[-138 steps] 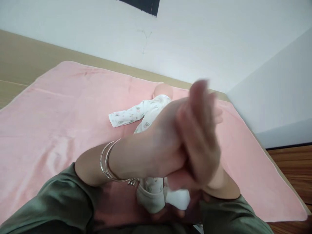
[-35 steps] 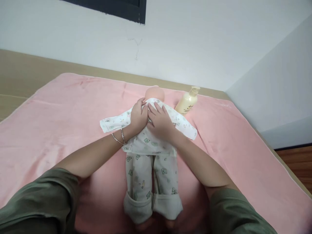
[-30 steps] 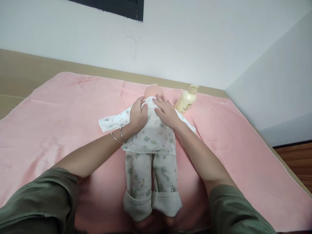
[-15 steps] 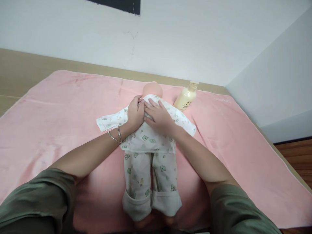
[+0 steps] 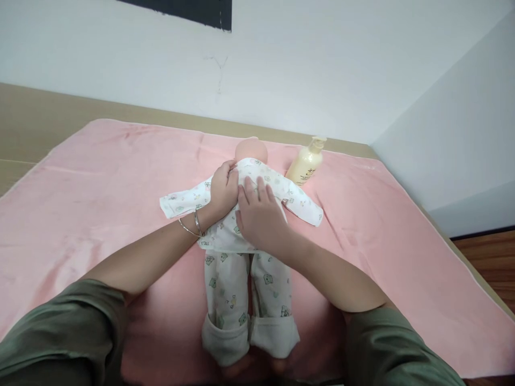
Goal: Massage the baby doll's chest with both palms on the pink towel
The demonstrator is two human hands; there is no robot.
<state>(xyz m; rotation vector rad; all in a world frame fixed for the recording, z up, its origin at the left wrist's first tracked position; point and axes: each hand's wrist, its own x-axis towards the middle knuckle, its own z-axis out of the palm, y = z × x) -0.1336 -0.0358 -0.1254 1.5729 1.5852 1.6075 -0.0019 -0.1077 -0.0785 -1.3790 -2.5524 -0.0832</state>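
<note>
A baby doll in a white printed top and matching trousers (image 5: 228, 284) lies stretched out, its smooth bare head (image 5: 251, 150) pointing away from me. Beside the doll's upper chest or back, I cannot tell which, my left hand (image 5: 224, 187) is curled against its side near the shoulder, fingers partly hidden. My right hand (image 5: 263, 217) rests flat on the middle of the white top (image 5: 253, 170), fingers stretched and slightly apart. The sleeves spread out to both sides. Thick turned-up cuffs (image 5: 274, 336) end the trouser legs, and the feet below are dim.
A pink blanket (image 5: 382, 257) covers the surface under the doll. Right of the head stands a yellowish pump bottle (image 5: 306, 165), close to a sleeve. The pale wall (image 5: 306, 69) rises behind, with a wooden ledge (image 5: 48, 115) along it.
My right hand has slid down the doll's top toward me, uncovering cloth near the neck. My left hand keeps its place at the doll's side.
</note>
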